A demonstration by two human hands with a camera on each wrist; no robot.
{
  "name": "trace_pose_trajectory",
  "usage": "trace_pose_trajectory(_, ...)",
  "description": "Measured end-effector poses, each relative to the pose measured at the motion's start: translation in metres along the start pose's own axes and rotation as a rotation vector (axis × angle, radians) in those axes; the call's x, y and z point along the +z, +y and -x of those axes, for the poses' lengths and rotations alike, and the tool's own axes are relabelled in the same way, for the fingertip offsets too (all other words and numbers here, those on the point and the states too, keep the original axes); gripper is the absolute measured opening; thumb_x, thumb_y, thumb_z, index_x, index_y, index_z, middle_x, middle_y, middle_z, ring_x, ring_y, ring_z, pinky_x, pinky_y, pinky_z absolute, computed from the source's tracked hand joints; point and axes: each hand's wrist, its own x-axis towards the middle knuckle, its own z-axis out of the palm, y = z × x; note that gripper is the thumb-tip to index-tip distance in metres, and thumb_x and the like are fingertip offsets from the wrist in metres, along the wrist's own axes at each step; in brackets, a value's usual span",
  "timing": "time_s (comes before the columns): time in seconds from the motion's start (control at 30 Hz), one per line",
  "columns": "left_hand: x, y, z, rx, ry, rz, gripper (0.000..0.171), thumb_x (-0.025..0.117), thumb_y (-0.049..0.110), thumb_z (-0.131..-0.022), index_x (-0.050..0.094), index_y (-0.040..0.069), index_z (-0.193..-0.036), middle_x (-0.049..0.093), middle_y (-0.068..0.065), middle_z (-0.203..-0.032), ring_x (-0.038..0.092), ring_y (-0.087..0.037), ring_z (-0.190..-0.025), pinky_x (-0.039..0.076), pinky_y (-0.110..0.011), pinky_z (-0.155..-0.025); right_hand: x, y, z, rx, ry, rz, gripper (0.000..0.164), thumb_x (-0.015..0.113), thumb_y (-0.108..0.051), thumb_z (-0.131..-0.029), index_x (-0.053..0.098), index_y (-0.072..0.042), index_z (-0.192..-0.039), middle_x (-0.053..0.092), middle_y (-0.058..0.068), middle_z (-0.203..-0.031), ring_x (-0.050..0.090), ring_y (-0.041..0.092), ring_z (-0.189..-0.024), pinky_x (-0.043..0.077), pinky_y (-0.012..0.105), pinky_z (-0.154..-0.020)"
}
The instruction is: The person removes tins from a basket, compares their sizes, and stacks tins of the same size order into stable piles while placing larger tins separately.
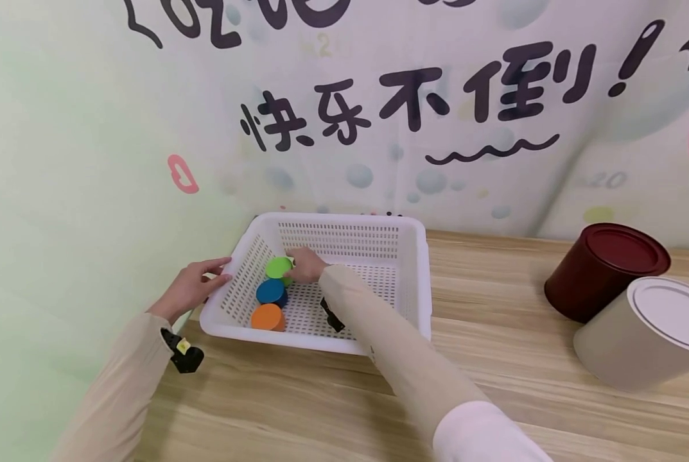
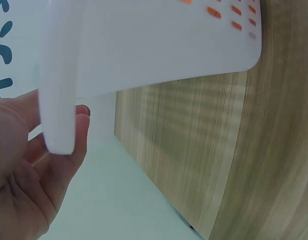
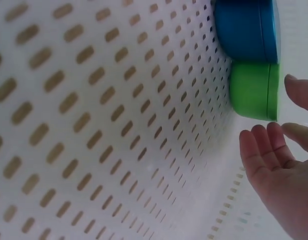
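Observation:
A white slatted plastic basket [image 1: 424,276] sits on the table. My left hand [image 1: 191,285] grips its left rim, with the thumb on one side and the fingers curled round the other in the left wrist view. Inside, along the left wall, stand three round lidded tins: green [image 1: 277,266], blue [image 1: 271,292] and orange [image 1: 268,318]. My right hand [image 1: 307,264] reaches into the basket, right beside the green tin. Seen from the right wrist, its fingers [image 3: 266,147] are extended near the green lid, with nothing held between them and the thumb.
On the right of the wooden table [image 1: 483,308] stand a dark red lidded can [image 1: 587,276] and, nearer, a larger off-white lidded can [image 1: 627,346]. A printed cloth [image 1: 344,179] with dark lettering hangs behind the basket. A pale green wall [image 1: 78,224] borders the left side.

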Motion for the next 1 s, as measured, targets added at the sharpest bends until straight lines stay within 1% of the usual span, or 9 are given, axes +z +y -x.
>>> trace_pose_trajectory(0.1,0.001,-0.001,0.000,0.000,-0.003,0.004,0.056,0.051,0.022,-0.090,0.028,0.002,-0.137,0.044,-0.023,-0.114,0.052,-0.025,-0.083,0.050,-0.028,-0.067,0.000,0.001,0.001,0.002,0.003,0.028,0.046,0.062,-0.019,-0.083,0.049,-0.005,-0.125,0.054,0.006,-0.117,0.050,0.015,-0.096,0.042,0.024,-0.080)
trace_pose_trajectory(0.17,0.001,-0.001,0.000,0.000,-0.006,0.006,0.056,0.051,0.022,-0.090,0.028,0.002,-0.137,0.043,-0.023,-0.114,0.052,-0.026,-0.083,0.050,-0.028,-0.067,0.001,0.002,0.001,0.021,0.011,0.016,0.047,0.063,-0.020,-0.082,0.049,-0.005,-0.125,0.053,0.006,-0.119,0.050,0.015,-0.100,0.042,0.024,-0.083)
trace_pose_trajectory(0.3,0.000,0.000,0.000,0.006,-0.001,0.003,0.055,0.051,0.021,-0.091,0.029,0.002,-0.137,0.044,-0.023,-0.114,0.052,-0.026,-0.082,0.050,-0.028,-0.066,0.003,0.004,0.000,0.081,0.030,-0.070,0.047,0.066,-0.019,-0.080,0.049,-0.005,-0.122,0.051,0.006,-0.122,0.049,0.017,-0.105,0.041,0.027,-0.086)
trace_pose_trajectory(0.37,-0.001,-0.001,0.000,0.009,-0.001,0.003,0.055,0.051,0.021,-0.090,0.029,0.002,-0.137,0.044,-0.023,-0.114,0.052,-0.025,-0.081,0.050,-0.028,-0.066,0.003,0.005,-0.001,0.086,0.030,-0.090,0.048,0.066,-0.018,-0.080,0.047,-0.006,-0.122,0.049,0.006,-0.123,0.047,0.017,-0.108,0.040,0.027,-0.088)
trace_pose_trajectory(0.57,-0.002,0.001,0.001,0.014,-0.009,0.012,0.057,0.051,0.022,-0.090,0.028,0.001,-0.137,0.044,-0.024,-0.114,0.052,-0.025,-0.082,0.050,-0.029,-0.066,0.001,0.001,0.002,-0.021,-0.020,-0.101,0.059,0.062,-0.010,-0.082,0.034,-0.005,-0.133,0.040,0.009,-0.133,0.039,0.019,-0.119,0.034,0.026,-0.095)
trace_pose_trajectory(0.7,-0.003,0.003,0.002,0.009,-0.009,0.011,0.056,0.051,0.022,-0.090,0.027,0.002,-0.137,0.044,-0.024,-0.115,0.052,-0.025,-0.082,0.050,-0.029,-0.067,0.001,0.000,0.003,-0.034,0.000,-0.093,0.061,0.063,-0.010,-0.081,0.034,-0.004,-0.134,0.044,0.010,-0.129,0.044,0.019,-0.114,0.037,0.026,-0.091)
trace_pose_trajectory(0.83,-0.002,0.002,0.001,0.010,-0.007,0.013,0.056,0.051,0.022,-0.090,0.028,0.001,-0.137,0.044,-0.024,-0.114,0.052,-0.025,-0.082,0.050,-0.029,-0.066,0.003,0.005,0.000,-0.018,0.031,-0.085,0.057,0.067,-0.011,-0.077,0.043,-0.004,-0.128,0.050,0.009,-0.122,0.049,0.017,-0.106,0.039,0.025,-0.087)
trace_pose_trajectory(0.93,-0.002,0.001,0.000,0.006,-0.006,0.019,0.056,0.052,0.021,-0.090,0.028,0.002,-0.137,0.044,-0.023,-0.114,0.053,-0.026,-0.082,0.051,-0.029,-0.067,0.004,0.008,-0.002,0.003,0.016,-0.086,0.054,0.069,-0.013,-0.076,0.048,-0.004,-0.125,0.052,0.007,-0.120,0.050,0.017,-0.105,0.040,0.025,-0.085)
trace_pose_trajectory(1.0,-0.001,0.000,0.000,0.003,-0.007,0.022,0.056,0.052,0.022,-0.090,0.028,0.002,-0.137,0.044,-0.023,-0.114,0.053,-0.026,-0.082,0.051,-0.030,-0.067,0.004,0.010,-0.002,0.037,0.003,-0.100,0.053,0.070,-0.015,-0.076,0.049,-0.005,-0.124,0.052,0.007,-0.120,0.049,0.017,-0.105,0.041,0.026,-0.085)
